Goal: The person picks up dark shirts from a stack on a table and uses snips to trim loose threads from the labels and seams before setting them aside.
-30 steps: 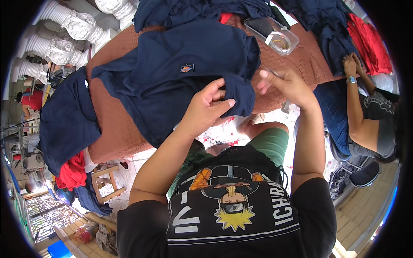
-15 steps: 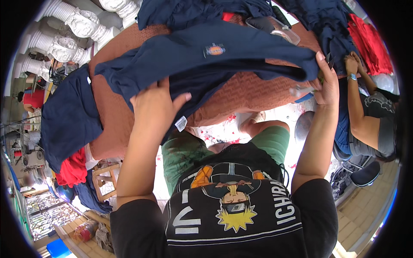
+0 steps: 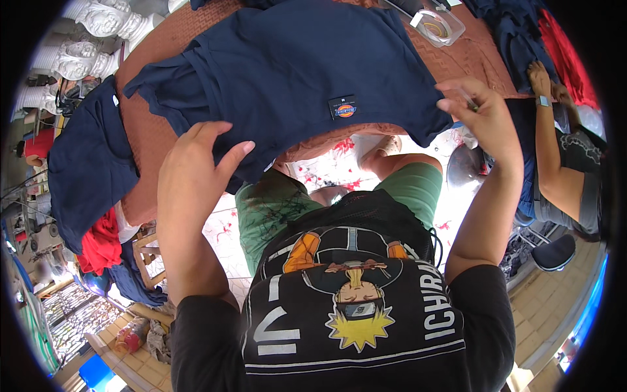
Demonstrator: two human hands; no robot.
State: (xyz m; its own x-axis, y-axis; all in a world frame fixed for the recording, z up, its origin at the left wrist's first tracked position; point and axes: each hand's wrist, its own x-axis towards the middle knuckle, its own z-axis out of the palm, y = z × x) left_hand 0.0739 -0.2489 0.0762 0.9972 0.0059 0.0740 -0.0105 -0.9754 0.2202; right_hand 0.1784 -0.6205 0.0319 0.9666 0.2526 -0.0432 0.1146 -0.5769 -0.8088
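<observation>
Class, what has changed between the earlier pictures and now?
The navy garment is spread wider, its label shifted right and nearer the person. The left hand released it and moved left; the right hand moved right, to its right end. The plastic box stayed on the table.

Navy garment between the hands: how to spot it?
Find the brown-covered table. Over its near edge, the navy garment spreads between left hand and right hand. Unlike the navy cloth at the table's left, it shows a dark patch with orange emblem.
</observation>
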